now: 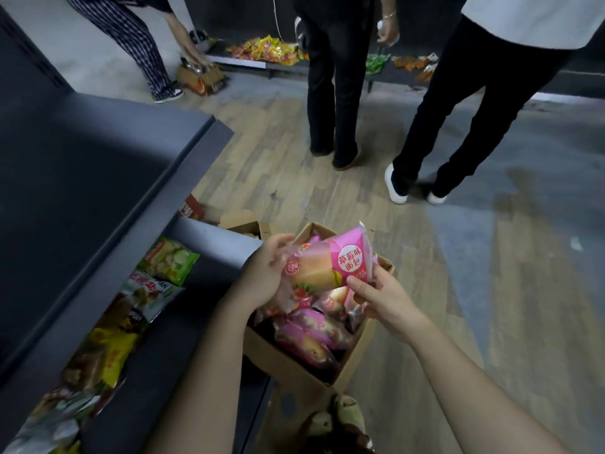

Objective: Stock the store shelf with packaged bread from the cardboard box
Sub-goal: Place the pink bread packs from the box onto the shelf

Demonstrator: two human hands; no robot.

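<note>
Gripping a pink bread packet (330,267), left hand (265,273) curled round one end and right hand (383,299) pinching the other, the person holds it above the open cardboard box (291,362), apparently squaring it for the adjacent shelf (196,309).

Both bare forearms are reaching forward from the lower edge of the view, converging toward the middle. The left hand (263,273) is curling its fingers round one end of a bread packet (330,267), its wrist bending slightly inward. The right hand (384,304) is pinching the opposite lower corner of the bread packet, thumb lying on top. The two hands are facing each other without touching.
</note>
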